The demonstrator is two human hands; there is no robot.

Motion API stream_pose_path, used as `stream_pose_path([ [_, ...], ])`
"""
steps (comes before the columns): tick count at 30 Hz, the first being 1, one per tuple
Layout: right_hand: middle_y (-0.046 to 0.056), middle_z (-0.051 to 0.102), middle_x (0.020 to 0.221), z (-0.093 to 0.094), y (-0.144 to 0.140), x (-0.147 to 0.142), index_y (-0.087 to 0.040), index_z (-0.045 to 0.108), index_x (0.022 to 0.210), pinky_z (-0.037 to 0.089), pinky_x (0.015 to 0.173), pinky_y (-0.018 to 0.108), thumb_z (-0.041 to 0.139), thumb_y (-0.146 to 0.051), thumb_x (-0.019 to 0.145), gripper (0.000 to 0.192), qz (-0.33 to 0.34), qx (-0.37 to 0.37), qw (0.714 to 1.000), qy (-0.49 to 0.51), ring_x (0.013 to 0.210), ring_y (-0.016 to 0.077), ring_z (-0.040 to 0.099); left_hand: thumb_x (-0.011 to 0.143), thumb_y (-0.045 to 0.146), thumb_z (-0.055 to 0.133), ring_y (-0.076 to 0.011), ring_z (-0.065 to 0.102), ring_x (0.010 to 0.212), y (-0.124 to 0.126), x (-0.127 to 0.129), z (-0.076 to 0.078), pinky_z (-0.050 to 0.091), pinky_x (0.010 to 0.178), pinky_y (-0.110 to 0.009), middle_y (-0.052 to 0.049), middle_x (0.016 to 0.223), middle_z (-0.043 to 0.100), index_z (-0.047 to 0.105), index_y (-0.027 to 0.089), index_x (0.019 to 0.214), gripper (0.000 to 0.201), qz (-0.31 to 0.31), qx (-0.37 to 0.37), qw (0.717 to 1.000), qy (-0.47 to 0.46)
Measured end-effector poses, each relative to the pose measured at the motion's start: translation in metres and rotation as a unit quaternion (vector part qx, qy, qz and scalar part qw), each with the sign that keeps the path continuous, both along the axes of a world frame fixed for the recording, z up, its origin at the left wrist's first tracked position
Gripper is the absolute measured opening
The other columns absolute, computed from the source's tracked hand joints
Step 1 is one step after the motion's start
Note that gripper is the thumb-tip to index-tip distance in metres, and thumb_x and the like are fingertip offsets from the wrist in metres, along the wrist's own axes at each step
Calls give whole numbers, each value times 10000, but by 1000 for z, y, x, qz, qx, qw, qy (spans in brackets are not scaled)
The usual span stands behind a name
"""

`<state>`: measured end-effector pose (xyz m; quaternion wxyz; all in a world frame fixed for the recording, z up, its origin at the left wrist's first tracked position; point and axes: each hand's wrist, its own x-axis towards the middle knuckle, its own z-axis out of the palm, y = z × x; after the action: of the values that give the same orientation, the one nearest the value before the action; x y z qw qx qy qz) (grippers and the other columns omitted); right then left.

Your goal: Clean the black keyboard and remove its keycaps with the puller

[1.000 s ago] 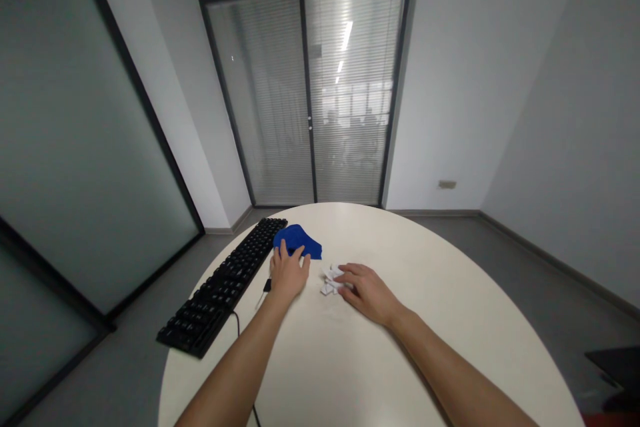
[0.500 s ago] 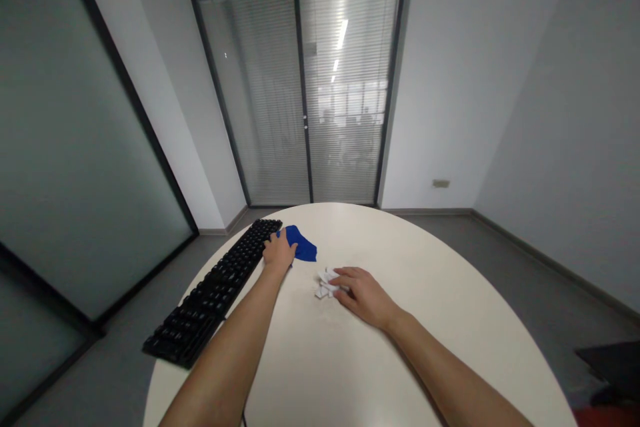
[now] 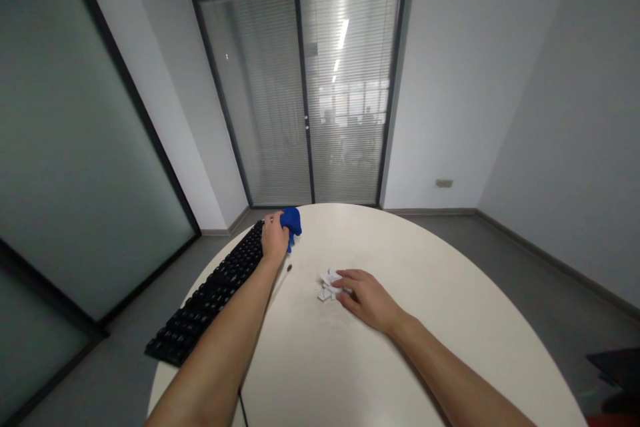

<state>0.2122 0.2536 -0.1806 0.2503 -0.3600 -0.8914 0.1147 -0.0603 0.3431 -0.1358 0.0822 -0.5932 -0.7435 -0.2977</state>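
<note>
My left hand (image 3: 275,237) is closed on a bunched blue cloth (image 3: 291,220) at the far end of the black keyboard (image 3: 220,290). Part of the cloth hangs out to the right of the fingers. Beside my left forearm lies a thin light stick with a dark tip (image 3: 289,268), perhaps a cotton swab; its lower end runs toward the arm. My right hand (image 3: 367,300) rests on the table, thumb and fingers apart, with the fingertips at a small heap of white crumpled paper pieces (image 3: 327,285).
The round cream table (image 3: 400,253) carries all of this. A black cable (image 3: 243,407) runs off toward the near edge, next to my left forearm. Beyond the table stands a glass door with blinds (image 3: 345,113). A dark object (image 3: 615,370) sits low at the right.
My left hand has moved away and slightly left with the cloth, which is now more bunched. The dark-tipped stick has come into view. My right hand has hardly moved.
</note>
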Motion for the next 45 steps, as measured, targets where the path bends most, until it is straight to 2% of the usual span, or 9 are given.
stream_pose_path([
  [3, 93, 635, 1300, 1, -2, 0, -262, 693, 1177, 430, 1025, 427, 529, -343, 929, 308, -1, -1, 1000, 0, 1190, 259, 581, 920, 117, 425, -275, 416, 1285, -10, -3, 8, 432, 1022, -379, -77, 1443, 383, 450, 289, 1367, 480, -20, 12, 1000, 20],
  [7, 89, 634, 1303, 2, -5, 1, -263, 693, 1178, 425, 1031, 417, 525, -346, 932, 309, -3, -1, 1000, -2, 1189, 252, 582, 911, 120, 461, -271, 468, 1221, -22, -1, -8, 485, 931, -366, -36, 1412, 438, 595, 346, 1217, 403, -96, -60, 992, 53],
  [11, 95, 632, 1306, 2, -6, 1, -255, 688, 1187, 422, 1034, 416, 525, -337, 932, 313, -4, 6, 1000, -6, 1190, 252, 581, 845, 163, 574, -257, 565, 1122, -26, -1, -28, 477, 942, -346, -77, 1329, 533, 602, 296, 1261, 437, -105, -97, 989, 41],
  [16, 91, 639, 1294, 2, -9, -1, -254, 690, 1181, 429, 1032, 413, 523, -330, 928, 312, 1, 5, 1000, -4, 1183, 252, 586, 918, 364, 520, -227, 554, 1203, -27, -11, -21, 390, 1060, -297, -81, 1363, 559, 531, 231, 1369, 470, -118, -98, 988, 24],
  [22, 91, 637, 1296, 5, -18, -2, -253, 689, 1179, 434, 1031, 407, 516, -322, 928, 313, 7, 8, 1000, 2, 1182, 252, 586, 917, 348, 478, -292, 460, 1301, -42, -46, -4, 333, 1101, -399, -100, 1444, 479, 472, 235, 1404, 500, -16, -101, 994, 23],
  [28, 95, 639, 1291, 7, -24, 0, -244, 688, 1176, 435, 1028, 407, 509, -322, 931, 313, 6, 6, 1000, -2, 1181, 253, 586, 756, 551, 623, -481, 424, 1279, -64, -77, -18, 333, 1006, -620, -203, 1415, 469, 443, 232, 1408, 747, 111, -185, 977, -6],
  [33, 97, 633, 1297, 5, -24, -1, -247, 685, 1178, 432, 1034, 399, 513, -329, 929, 313, 5, 5, 1000, 1, 1185, 248, 581, 669, 662, 662, -512, 309, 1349, -67, -93, -26, 283, 1045, -598, -208, 1502, 362, 430, 214, 1404, 891, 133, -221, 966, -16],
  [37, 97, 632, 1297, 6, -23, -3, -244, 689, 1174, 434, 1030, 391, 517, -329, 928, 311, 2, 1, 1000, 3, 1184, 246, 580, 579, 726, 704, -501, 409, 1278, -66, -105, -24, 332, 999, -588, -230, 1417, 457, 422, 200, 1391, 1007, 139, -252, 957, -41],
  [45, 101, 620, 1309, 7, -24, -2, -235, 676, 1187, 402, 1047, 375, 494, -329, 943, 319, 2, -6, 1000, -7, 1199, 239, 563, 574, 746, 669, -502, 396, 1282, -87, -96, -10, 350, 961, -616, -251, 1387, 451, 357, 207, 1423, 1053, 162, -209, 962, -61],
])
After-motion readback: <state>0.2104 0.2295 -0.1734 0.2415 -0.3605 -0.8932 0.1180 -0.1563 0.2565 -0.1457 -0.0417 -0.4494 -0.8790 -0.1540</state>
